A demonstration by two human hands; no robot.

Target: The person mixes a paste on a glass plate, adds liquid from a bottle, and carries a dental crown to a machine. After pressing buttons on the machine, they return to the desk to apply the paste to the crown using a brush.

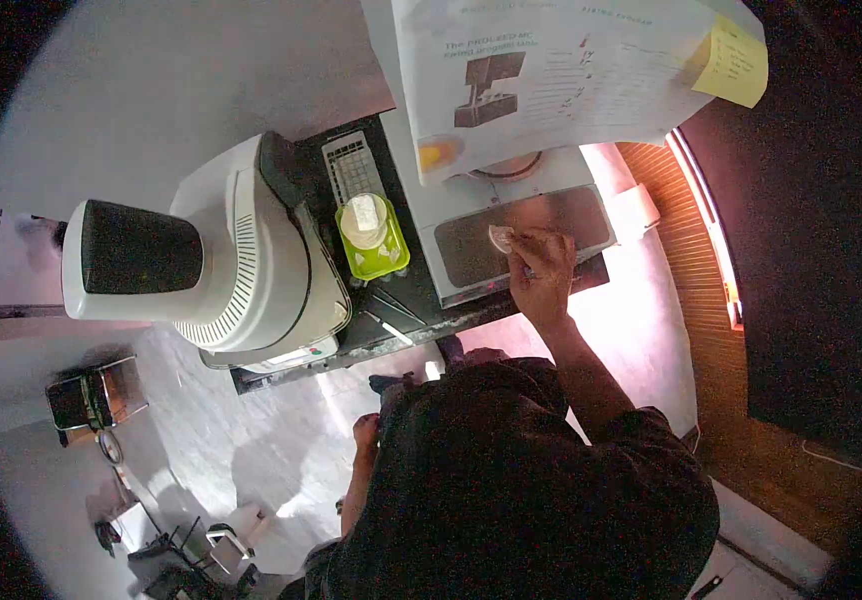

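My right hand [541,268] reaches out to a white machine [471,180] and rests on its dark grey plate [466,255]. Its fingertips pinch a small pale round disc [500,238] against the plate. My left hand [365,433] hangs low beside my dark shirt, below the table's front edge. Its fingers are mostly hidden, and a dark thing [392,383] shows just above it; I cannot tell whether the hand holds it.
A printed sheet [551,70] with a yellow sticky note [732,64] covers the machine's top. Left of it stand a green tray [375,256] with a white capped cup [364,217], a white grid pad [352,166] and a large white device [251,260]. Clutter lies on the floor lower left.
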